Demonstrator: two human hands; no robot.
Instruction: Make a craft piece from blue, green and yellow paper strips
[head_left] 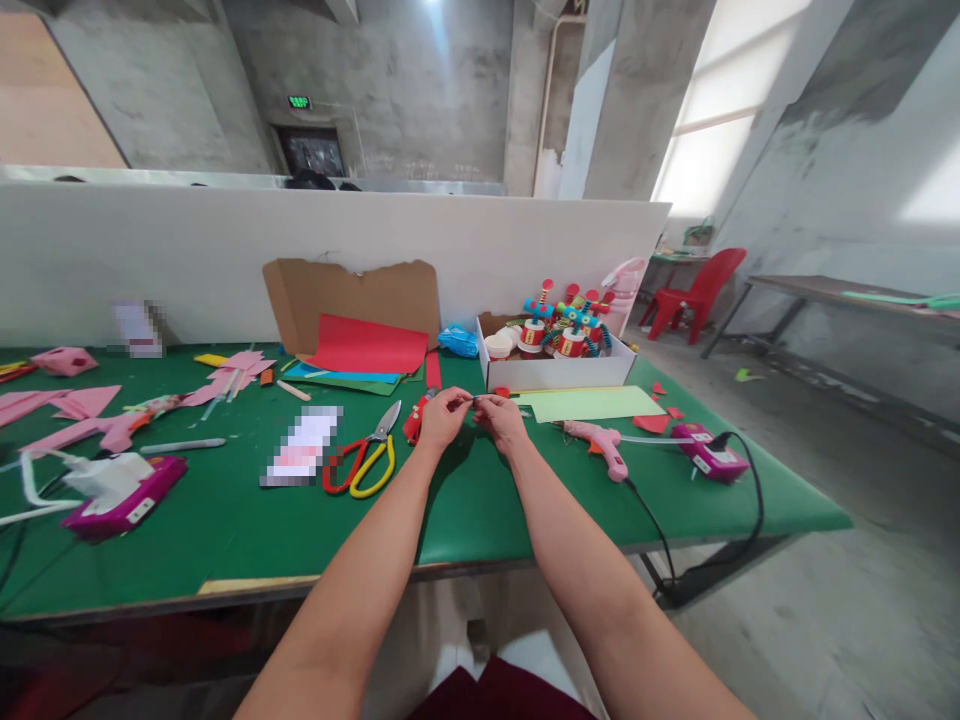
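Note:
My left hand (442, 417) and my right hand (501, 418) meet over the green table (225, 520), both pinched on a small thin piece (472, 400) held between the fingertips; it is too small to name. A red object (415, 420) lies just left of my left hand. Red-and-yellow handled scissors (367, 458) lie further left. A pink glue gun (600, 445) rests to the right of my right hand, with its black cable (660, 530) running off the table's front edge.
A white box (559, 372) of colourful craft pieces stands behind my hands, with a light green sheet (592, 403) before it. Red, blue and green paper (367, 350) leans on cardboard. Pink paper cut-outs (82, 410) and magenta power strips (120, 495) (709, 455) lie at the sides. A white partition backs the table.

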